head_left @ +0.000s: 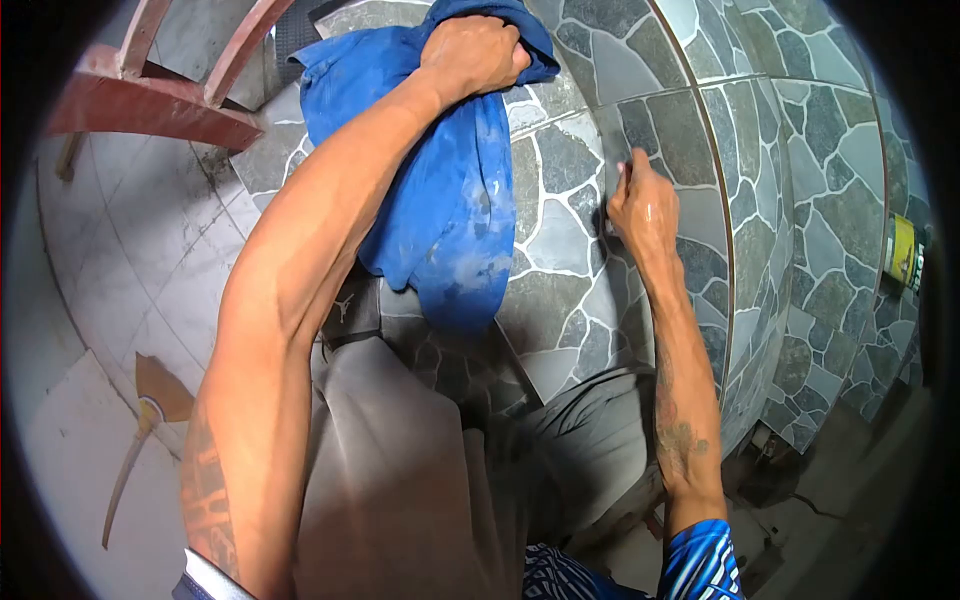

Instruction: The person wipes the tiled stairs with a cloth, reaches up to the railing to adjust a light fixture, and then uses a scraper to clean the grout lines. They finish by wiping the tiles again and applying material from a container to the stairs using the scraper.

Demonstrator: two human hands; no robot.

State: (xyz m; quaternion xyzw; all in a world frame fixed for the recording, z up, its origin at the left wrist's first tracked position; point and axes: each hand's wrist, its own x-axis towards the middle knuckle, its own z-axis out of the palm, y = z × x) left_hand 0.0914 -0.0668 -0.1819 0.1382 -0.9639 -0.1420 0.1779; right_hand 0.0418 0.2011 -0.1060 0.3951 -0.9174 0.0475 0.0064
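Observation:
My left hand is closed on a bunched blue cloth, near the top of the view. The cloth hangs down over the stone-patterned tiles and carries pale smudges and wet-looking spots. To the right, my right hand rests against the tiled surface with its fingers curled together and a fingertip pointing away from me. Whatever it may hold is hidden under the fingers. A thin brown strip runs along the tiles just right of that hand.
At the upper left stands a red-painted frame with slanted bars. A brown broom-like tool with a thin handle lies on the pale floor tiles. A yellow-labelled can is at the far right. My knees are below the tiled surface.

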